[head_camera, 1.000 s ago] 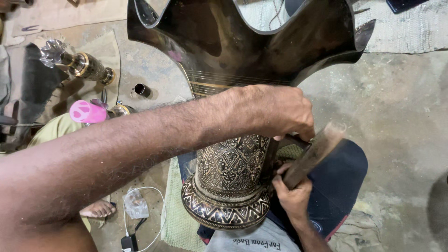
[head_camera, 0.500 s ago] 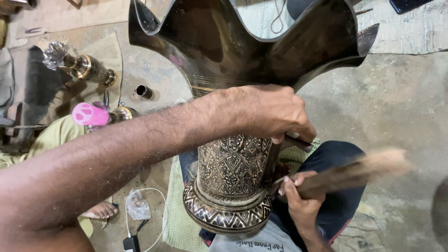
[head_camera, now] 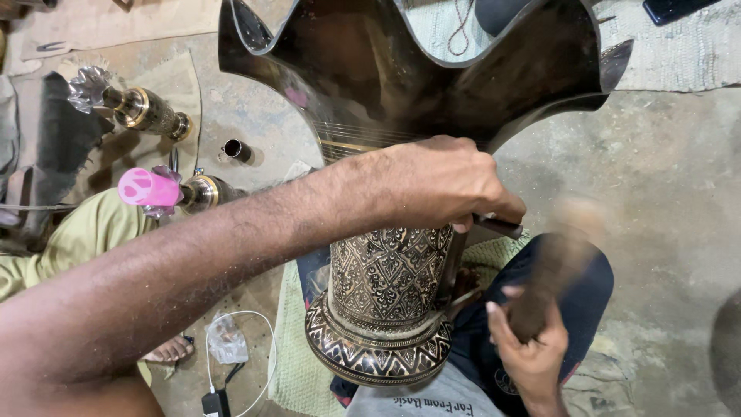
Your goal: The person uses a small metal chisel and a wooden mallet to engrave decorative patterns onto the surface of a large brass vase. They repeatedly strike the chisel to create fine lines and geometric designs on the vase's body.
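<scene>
Two hands work on one large engraved brass vase. Fingers of the left hand are curled shut around a thin dark chisel-like tool, whose end protrudes from the fist toward the right. The fist rests against the vase body, at the junction between the patterned lower section and the smooth dark upper section. The left forearm crosses the view diagonally from the lower left corner.

Fingers of the right hand are wrapped tightly around the handle of a wooden mallet. The mallet is motion-blurred; its head is indistinct, and contact with the chisel-like tool cannot be determined. The right hand is positioned just beside the vase base, lower right of it.

The vase lies tilted across the person's lap, base toward the camera, wide scalloped mouth pointing away. The base carries a banded geometric pattern; the section above it carries a diamond lattice. A green cloth lies under the base.

On the concrete floor to the left:
- a small brass vase with a silver ruffled top;
- a second small brass vase capped with a pink cover;
- a short metal tube between them;
- a white cable with a dark plug, near a bare foot.
</scene>
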